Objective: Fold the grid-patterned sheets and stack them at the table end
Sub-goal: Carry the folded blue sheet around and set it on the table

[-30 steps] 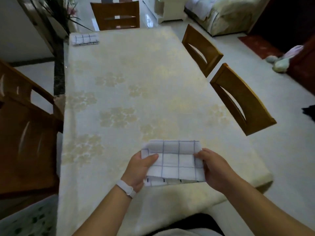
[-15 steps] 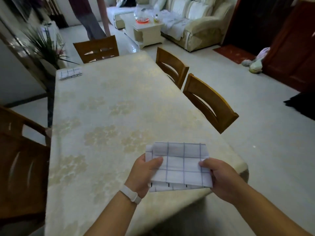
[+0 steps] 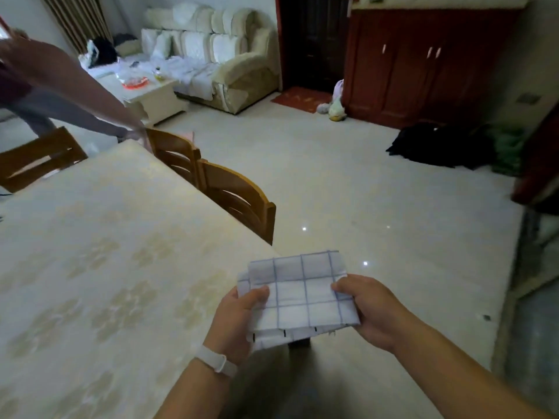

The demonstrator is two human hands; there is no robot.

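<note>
We hold the folded sheet (image 3: 302, 294) past the table (image 3: 99, 252) corner; left hand (image 3: 239, 320) and right hand (image 3: 367, 309) pinch its sides.

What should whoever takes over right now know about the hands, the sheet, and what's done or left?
Left hand pinches the folded grid-patterned sheet by its left edge; right hand pinches its right edge.
The sheet is held in the air off the near corner of the table, not lying on it.
Done: this sheet is folded small.
Left: carry it to the table end and stack it; no stack is in view.
</note>
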